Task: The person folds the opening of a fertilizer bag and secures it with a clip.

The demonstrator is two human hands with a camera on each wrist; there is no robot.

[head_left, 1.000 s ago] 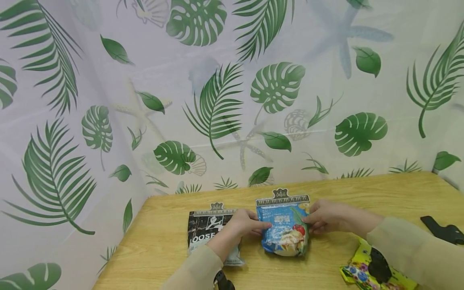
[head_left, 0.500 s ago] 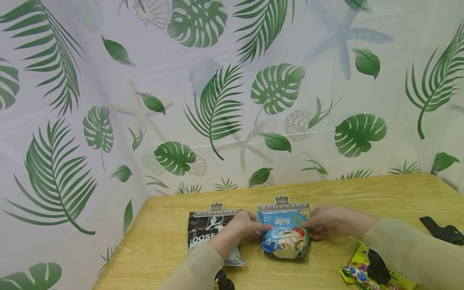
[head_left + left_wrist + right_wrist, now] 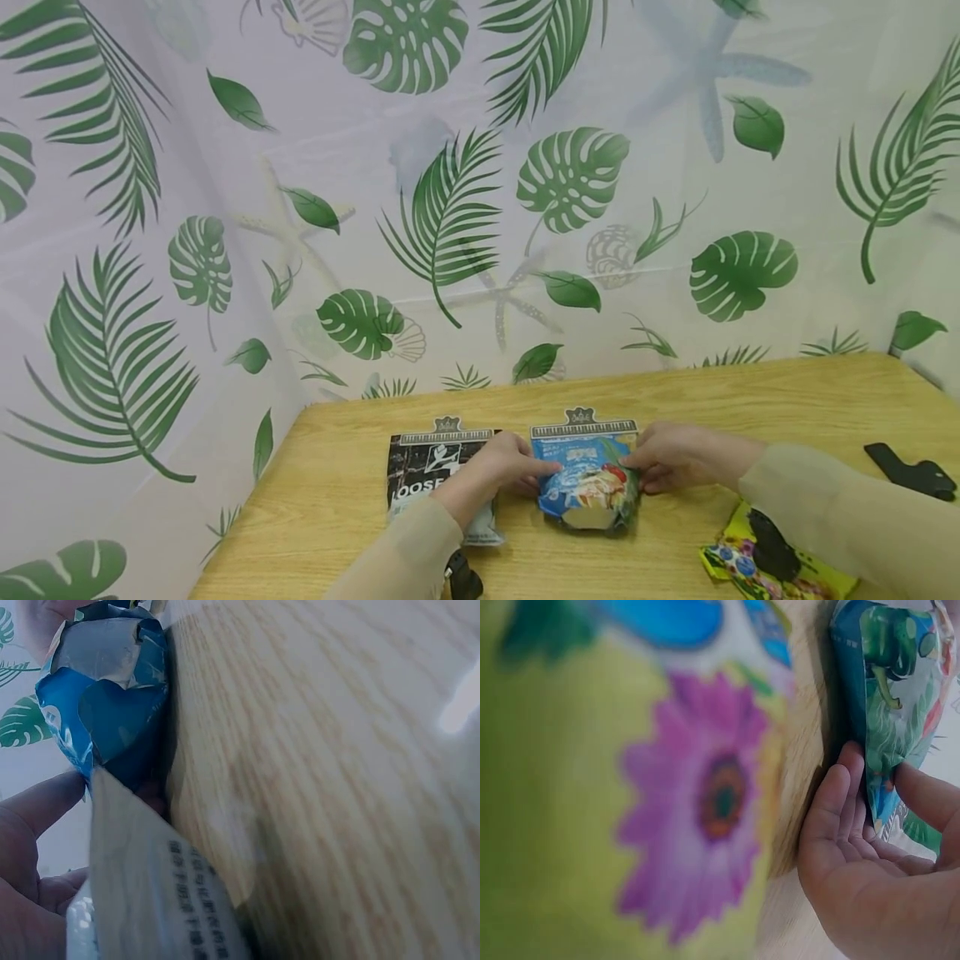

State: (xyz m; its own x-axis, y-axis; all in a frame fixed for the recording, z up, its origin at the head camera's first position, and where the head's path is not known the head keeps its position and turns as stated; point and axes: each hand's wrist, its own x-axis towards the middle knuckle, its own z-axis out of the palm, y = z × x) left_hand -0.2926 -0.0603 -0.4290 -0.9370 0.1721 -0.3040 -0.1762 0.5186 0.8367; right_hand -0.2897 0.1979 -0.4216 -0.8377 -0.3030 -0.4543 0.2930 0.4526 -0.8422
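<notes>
Black bag lies on the table, just left of the blue bag. Left sleeve and left grip cross its right side and hide part of the print. Yellow bag is nearer the person and to the right, partly behind the right sleeve; a dark piece overlaps it. Black T-shaped piece lies further right. Left wrist view: pale printed sheet blocks the lower left; can't tell what it belongs to.

Blue bag: glossy crinkled film, bulging lower half, food picture on front, flat piano-key clip along the top edge. Black bag has a matching clip. Yellow bag: printed film, big purple flower, blurred in right wrist view. Table: pale wood grain with some glare. Leaf-print cloth hangs behind.

Left grip pinches the blue bag's left edge, thumb on front, other fingers mostly hidden. Right grip pinches the right edge, thumb on front, fingers curled behind, small gap filled by film.

Edges: tightest side is left, grip wedged between two bags. Wood strip runs behind the clip to the cloth; more wood shows in front.
</notes>
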